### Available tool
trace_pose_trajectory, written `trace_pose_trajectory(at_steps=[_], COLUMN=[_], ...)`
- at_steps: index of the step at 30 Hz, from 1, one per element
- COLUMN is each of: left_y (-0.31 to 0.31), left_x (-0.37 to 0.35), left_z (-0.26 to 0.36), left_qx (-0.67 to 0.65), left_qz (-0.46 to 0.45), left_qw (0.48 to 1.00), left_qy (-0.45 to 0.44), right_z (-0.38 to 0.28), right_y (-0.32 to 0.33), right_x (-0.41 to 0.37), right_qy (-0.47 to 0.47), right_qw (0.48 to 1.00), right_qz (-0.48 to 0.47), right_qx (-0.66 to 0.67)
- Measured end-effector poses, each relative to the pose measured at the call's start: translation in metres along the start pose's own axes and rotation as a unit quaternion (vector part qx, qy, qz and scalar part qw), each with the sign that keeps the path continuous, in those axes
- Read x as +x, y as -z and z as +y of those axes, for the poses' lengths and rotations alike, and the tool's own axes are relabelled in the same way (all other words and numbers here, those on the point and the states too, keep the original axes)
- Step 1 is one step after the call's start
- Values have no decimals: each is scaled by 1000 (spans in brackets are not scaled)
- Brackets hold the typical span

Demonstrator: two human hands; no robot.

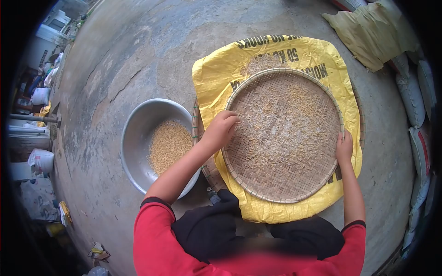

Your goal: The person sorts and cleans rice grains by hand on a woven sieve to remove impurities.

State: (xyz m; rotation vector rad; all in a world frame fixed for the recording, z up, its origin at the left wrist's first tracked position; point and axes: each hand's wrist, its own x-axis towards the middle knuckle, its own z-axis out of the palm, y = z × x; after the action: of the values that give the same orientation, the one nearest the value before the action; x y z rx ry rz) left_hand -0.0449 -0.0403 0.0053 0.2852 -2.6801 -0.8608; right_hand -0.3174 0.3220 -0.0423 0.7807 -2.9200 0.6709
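A round woven tray (pixel 276 186) with a bound rim holds scattered pale and yellowish grains. My left hand (pixel 222 129) is at the tray's left rim, its fingers bent together over the inner edge; what they pinch is too small to name. At the right rim, my right hand (pixel 344 148) grips the edge with its fingers wrapped round it. Beneath the tray lies a yellow printed sack (pixel 209 83), with some loose grain on it beyond the far rim. The sack covers most of another woven tray (pixel 212 177).
A metal basin (pixel 133 138) with golden grain stands left of the trays. Filled sacks (pixel 410 96) line the right side, below a yellowish sack (pixel 368 32). Buckets (pixel 41 161) and clutter sit at the far left. Small litter (pixel 98 251) lies on the concrete floor (pixel 106 193).
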Motion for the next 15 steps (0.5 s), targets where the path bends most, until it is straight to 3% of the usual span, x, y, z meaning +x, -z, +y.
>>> trace_pose_trajectory(at_steps=[1, 6, 8, 15], left_y=[0, -18, -25, -25], left_x=[2, 4, 5, -2], left_z=[-2, 0, -4, -10], left_qx=[44, 114, 170, 190], left_qz=[34, 31, -31, -23], left_qw=[997, 993, 983, 978], left_qy=[-52, 27, 58, 76], right_z=[0, 2, 3, 4], right_y=[0, -1, -3, -3], right_x=[0, 1, 1, 1], right_qy=[3, -11, -2, -6], right_qw=[1000, 1000, 1000, 1000], right_qz=[-4, -22, -13, -3], right_qx=[2, 13, 11, 16])
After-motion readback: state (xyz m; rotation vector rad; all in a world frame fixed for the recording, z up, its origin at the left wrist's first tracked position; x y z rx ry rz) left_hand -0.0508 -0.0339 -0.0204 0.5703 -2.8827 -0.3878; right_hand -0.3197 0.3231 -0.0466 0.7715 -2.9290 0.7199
